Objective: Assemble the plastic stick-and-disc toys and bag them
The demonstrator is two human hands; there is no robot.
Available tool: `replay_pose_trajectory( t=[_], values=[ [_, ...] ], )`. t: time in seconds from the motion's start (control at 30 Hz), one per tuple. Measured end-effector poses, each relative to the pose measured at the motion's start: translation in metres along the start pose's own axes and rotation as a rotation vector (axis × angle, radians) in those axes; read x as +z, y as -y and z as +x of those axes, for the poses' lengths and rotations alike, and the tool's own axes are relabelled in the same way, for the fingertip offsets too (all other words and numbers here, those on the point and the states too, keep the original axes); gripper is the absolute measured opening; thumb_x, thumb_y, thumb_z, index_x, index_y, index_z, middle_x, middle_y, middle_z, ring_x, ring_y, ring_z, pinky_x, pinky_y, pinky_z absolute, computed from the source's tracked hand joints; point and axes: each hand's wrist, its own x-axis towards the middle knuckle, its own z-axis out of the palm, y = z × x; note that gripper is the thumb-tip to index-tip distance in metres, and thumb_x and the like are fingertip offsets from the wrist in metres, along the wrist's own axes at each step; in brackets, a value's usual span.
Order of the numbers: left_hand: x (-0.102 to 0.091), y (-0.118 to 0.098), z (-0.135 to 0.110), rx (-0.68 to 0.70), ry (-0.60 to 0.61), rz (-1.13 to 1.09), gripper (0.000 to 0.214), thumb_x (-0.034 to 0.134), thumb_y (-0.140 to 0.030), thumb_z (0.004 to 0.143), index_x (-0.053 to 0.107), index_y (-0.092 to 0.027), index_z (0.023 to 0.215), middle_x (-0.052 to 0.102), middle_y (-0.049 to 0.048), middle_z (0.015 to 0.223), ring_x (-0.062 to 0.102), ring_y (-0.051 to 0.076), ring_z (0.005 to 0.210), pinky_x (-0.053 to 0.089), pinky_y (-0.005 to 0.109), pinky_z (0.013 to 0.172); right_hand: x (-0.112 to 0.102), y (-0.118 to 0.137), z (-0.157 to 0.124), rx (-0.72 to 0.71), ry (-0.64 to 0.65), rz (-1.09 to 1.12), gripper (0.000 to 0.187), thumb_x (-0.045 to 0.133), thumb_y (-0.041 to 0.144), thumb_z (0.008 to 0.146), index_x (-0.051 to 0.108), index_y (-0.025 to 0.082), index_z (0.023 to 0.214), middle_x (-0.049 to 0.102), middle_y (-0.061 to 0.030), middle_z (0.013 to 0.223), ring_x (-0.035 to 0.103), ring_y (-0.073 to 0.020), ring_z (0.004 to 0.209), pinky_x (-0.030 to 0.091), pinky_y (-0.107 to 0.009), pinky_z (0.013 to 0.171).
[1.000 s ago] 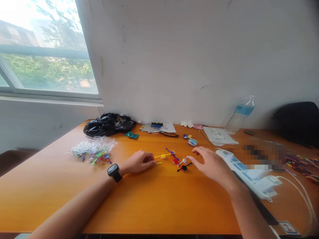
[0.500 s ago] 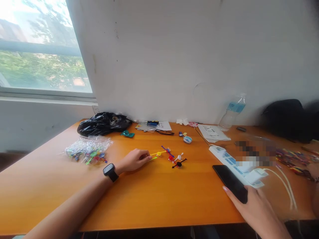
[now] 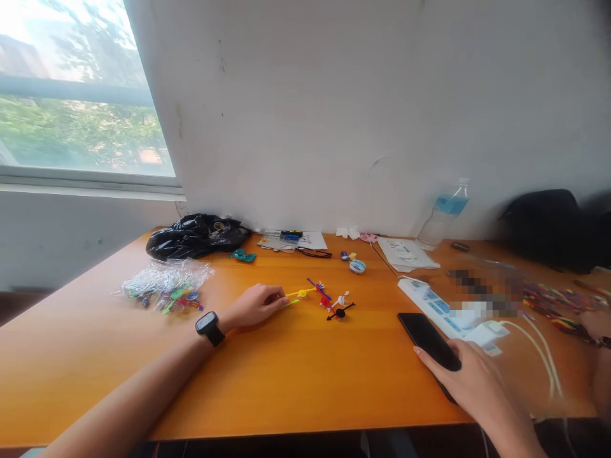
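My left hand (image 3: 258, 304), with a black watch on the wrist, rests on the table, fingers curled down and pressed together. From its fingertips juts a green plastic spinner arrow (image 3: 291, 303), the rest of which my fingers hide. Just beyond lies a yellow spinner arrow (image 3: 302, 293). Further right are a blue one (image 3: 319, 288), a red one (image 3: 325, 302), a white one (image 3: 340, 299) and a black one (image 3: 340, 313), all close together. In my right hand (image 3: 470, 375) is a black smartphone (image 3: 432, 343), tilted, gripped along its near end.
A clear bag of coloured spinner pieces (image 3: 167, 286) lies left, before a black plastic bag (image 3: 198, 235). On the right are a power strip (image 3: 429, 305) with cables, a plastic bottle (image 3: 442, 219) and a white packet (image 3: 405, 254). Another person's hand (image 3: 596, 324) is by coloured strands at the far right.
My right hand has shifted the phone slightly left and up, away from the power strip. My left hand stays in the same place by the spinner arrows.
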Motion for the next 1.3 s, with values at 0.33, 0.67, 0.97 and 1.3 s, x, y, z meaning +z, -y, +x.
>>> replay_pose_trajectory(
  t=[0.33,0.67,0.97,1.3],
  values=[
    [0.000,-0.001,0.000,0.011,-0.004,0.006,0.044,0.046,-0.057,0.103,0.065,-0.020,0.088,0.061,-0.0001,0.073,0.046,0.014,0.062,0.032,0.025,0.058,-0.010,0.025,0.018,-0.282,-0.021,-0.039,0.073,0.054,0.077,0.089,0.060,0.024,0.139,0.062,-0.0148,0.144,0.060,-0.0407,0.129,0.056,-0.054,0.101],
    [0.000,-0.001,0.000,0.007,0.004,0.014,0.044,0.045,-0.057,0.104,0.065,-0.020,0.090,0.062,0.0000,0.074,0.047,0.014,0.062,0.032,0.025,0.057,-0.007,0.021,0.026,-0.376,0.116,0.004,0.069,0.055,0.077,0.089,0.063,0.032,0.141,0.045,-0.0086,0.162,0.048,-0.0405,0.145,0.049,-0.057,0.114],
    [-0.002,-0.004,0.000,0.002,0.026,-0.012,0.049,0.044,-0.063,0.102,0.067,-0.021,0.093,0.067,0.0017,0.077,0.052,0.015,0.063,0.035,0.026,0.059,-0.028,-0.023,-0.025,-0.315,0.031,0.282,0.055,0.058,0.071,0.090,0.071,0.028,0.121,0.057,-0.0104,0.151,0.054,-0.0388,0.139,0.042,-0.055,0.121],
    [-0.003,-0.008,0.000,0.000,0.022,-0.011,0.049,0.044,-0.063,0.102,0.066,-0.020,0.090,0.067,0.0017,0.076,0.052,0.015,0.063,0.035,0.026,0.059,-0.011,-0.011,-0.016,-0.334,0.089,0.191,0.062,0.053,0.063,0.097,0.052,0.033,0.151,0.032,-0.0059,0.170,0.032,-0.0367,0.156,0.036,-0.058,0.124]
  ],
)
